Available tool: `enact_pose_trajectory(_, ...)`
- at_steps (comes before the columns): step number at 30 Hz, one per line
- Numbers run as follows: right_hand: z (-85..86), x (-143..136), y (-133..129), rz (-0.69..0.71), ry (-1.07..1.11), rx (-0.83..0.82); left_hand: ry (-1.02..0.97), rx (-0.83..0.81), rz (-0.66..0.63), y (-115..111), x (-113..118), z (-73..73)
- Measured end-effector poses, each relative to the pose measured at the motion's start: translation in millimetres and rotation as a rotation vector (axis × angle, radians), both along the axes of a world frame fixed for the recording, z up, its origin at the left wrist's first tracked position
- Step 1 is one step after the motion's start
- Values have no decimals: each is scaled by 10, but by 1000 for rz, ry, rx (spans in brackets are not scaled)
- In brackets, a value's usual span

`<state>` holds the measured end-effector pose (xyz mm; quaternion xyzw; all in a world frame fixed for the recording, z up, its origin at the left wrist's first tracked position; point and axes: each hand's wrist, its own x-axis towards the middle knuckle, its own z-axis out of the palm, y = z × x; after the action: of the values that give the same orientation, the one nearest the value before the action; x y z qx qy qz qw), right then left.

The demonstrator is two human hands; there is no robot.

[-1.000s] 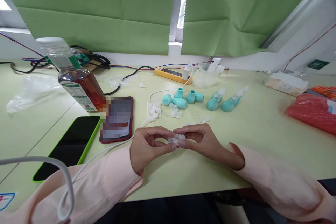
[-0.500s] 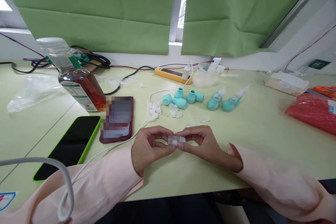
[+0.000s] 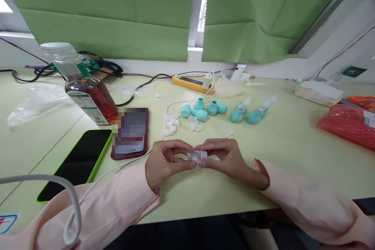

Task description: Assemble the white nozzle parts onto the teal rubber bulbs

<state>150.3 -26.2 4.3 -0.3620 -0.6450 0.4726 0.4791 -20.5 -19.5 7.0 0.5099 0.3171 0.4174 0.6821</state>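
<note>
Between the fingertips of both hands is a small clear plastic piece [image 3: 197,155], short and tube-like, lying sideways. My left hand [image 3: 169,160] pinches its left end with thumb and fingers. At its right end, my right hand [image 3: 225,159] grips it the same way. Beyond the hands lie several teal rubber bulbs [image 3: 200,115], some on their sides. Farther right, teal bulbs with translucent pointed tips [image 3: 238,114] stand tilted. A pile of small white plastic parts [image 3: 172,124] and some clear plastic parts [image 3: 196,126] lie near the loose bulbs.
A phone in a green case [image 3: 79,160] and one in a red case [image 3: 131,133] lie left, by a bottle of reddish liquid [image 3: 90,99]. A white cable [image 3: 129,161] crosses my left sleeve. Behind is a yellow power strip [image 3: 187,83]; a red plastic package [image 3: 348,125] lies right.
The fingers have shifted slightly around the clear piece, which has turned a little; more of its right end shows. Both hands stay in the same place.
</note>
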Motion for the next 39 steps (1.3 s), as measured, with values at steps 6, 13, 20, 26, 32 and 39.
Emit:
enact_pose_trajectory(6, 20, 39, 2, 50, -49, 57, 2, -55, -26, 20, -8, 15)
enact_pose_trajectory(13, 32, 7, -15, 34, -78, 167, 5, -108, 11, 29, -2, 3)
enact_pose_trajectory(20, 8, -19, -15, 40, -117, 222, -17, -120, -29, -6, -13, 15)
enact_pose_trajectory(26, -1, -26, -18, 3, -93, 204, -46, -143, -19, 2, 25, 31)
enact_pose_trajectory(32, -22, -35, -29, -30, -142, 368, 14, -88, -10, 4, 19, 57)
enact_pose_trajectory(39, -18, -33, -23, -11, -139, 305, -4, -25, -12, -10, 17, 21)
